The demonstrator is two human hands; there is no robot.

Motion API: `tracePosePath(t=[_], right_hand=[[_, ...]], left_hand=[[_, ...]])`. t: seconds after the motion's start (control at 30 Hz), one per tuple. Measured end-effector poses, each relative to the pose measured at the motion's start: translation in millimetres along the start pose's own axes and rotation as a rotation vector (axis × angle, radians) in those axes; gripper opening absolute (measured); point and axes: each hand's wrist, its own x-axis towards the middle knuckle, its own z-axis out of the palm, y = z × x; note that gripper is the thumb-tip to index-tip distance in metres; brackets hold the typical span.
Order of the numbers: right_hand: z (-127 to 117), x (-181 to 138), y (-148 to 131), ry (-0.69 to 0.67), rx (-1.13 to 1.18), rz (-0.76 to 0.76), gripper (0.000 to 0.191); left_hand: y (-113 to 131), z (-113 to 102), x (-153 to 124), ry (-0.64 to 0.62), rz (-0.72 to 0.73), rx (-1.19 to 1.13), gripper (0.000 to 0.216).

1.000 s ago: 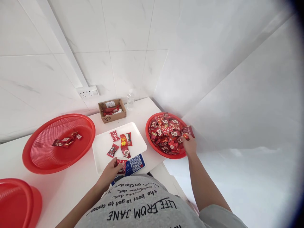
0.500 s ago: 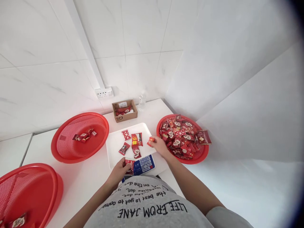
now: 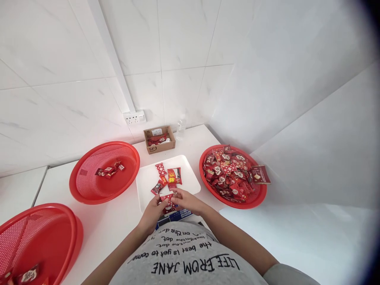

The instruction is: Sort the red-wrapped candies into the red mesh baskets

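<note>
My left hand (image 3: 152, 213) and my right hand (image 3: 187, 200) meet over the near edge of a white scale tray (image 3: 190, 178). Between their closed fingers is a bunch of small red candy packets (image 3: 168, 202). Three more red packets (image 3: 166, 177) lie on the tray just beyond the hands. The scale's blue keypad (image 3: 175, 215) shows below my hands. A red basket (image 3: 255, 200) heaped with red candy packets stands to the right of the tray.
A red mesh basket (image 3: 86, 190) at the left holds a few packets. Another red basket (image 3: 59, 237) sits at the near left with a packet in it. A small cardboard box (image 3: 159, 147), a clear bottle (image 3: 180, 126) and a wall socket (image 3: 134, 117) are at the back.
My right hand went from the full basket at the right, carrying a packet, across the tray to join my left hand. The camera view shifted left.
</note>
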Motion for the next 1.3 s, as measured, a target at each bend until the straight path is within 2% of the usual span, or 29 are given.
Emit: tracePosePath(t=[0.07,0.13,0.2,0.27,0.37,0.43,0.47,0.53,0.63,0.83,1.03,1.2,1.3], right_hand=[[5.6,-12.4,-2.2,-0.103,0.083,0.017,0.057],[5.8,-21.2,-4.1,-0.128,0.131,0.015,0.059],[-0.1,-26.9,-4.1,-0.09,0.131,0.021,0.058],[-11.8,-30.2,-2.0,-0.005,0.107,0.024,0.051],[-38.7,-32.4,3.3,0.255,0.064,-0.01,0.041],[-60.6,-33.0,6.9,0.538,0.03,-0.09,0.043],[-71.7,-33.5,8.4,0.677,0.004,-0.149,0.048],[-92.2,-34.9,11.4,0.853,-0.039,-0.208,0.054],[-114.7,-37.7,17.6,0.979,-0.042,-0.227,0.053],[-133.4,-35.4,37.8,1.052,0.123,-0.232,0.043],[-135.8,-30.7,42.6,1.064,0.119,-0.219,0.039],[-132.9,-31.8,40.7,1.05,0.2,-0.251,0.039],[-131.5,-32.6,39.8,1.056,0.221,-0.253,0.039]], left_hand=[[0.1,4.7,5.9,-0.043,0.044,0.088,0.035],[-0.4,8.3,11.5,-0.08,0.078,0.212,0.035],[-0.6,9.2,17.4,-0.054,0.137,0.367,0.034],[1.0,5.7,24.9,0.035,0.276,0.575,0.029],[7.7,-7.1,41.6,0.118,0.546,0.941,0.028],[13.0,-17.6,55.3,0.102,0.641,1.171,0.031],[15.1,-22.3,62.0,0.088,0.649,1.27,0.032],[16.9,-29.2,72.9,0.069,0.625,1.403,0.032],[14.2,-33.4,80.4,0.091,0.582,1.466,0.03],[9.3,-33.6,79.6,0.185,0.507,1.507,0.027],[13.5,-32.8,85.1,0.269,0.464,1.543,0.029],[10.1,-30.3,84.4,0.323,0.513,1.545,0.031],[6.8,-26.4,88.6,0.294,0.637,1.554,0.038]])
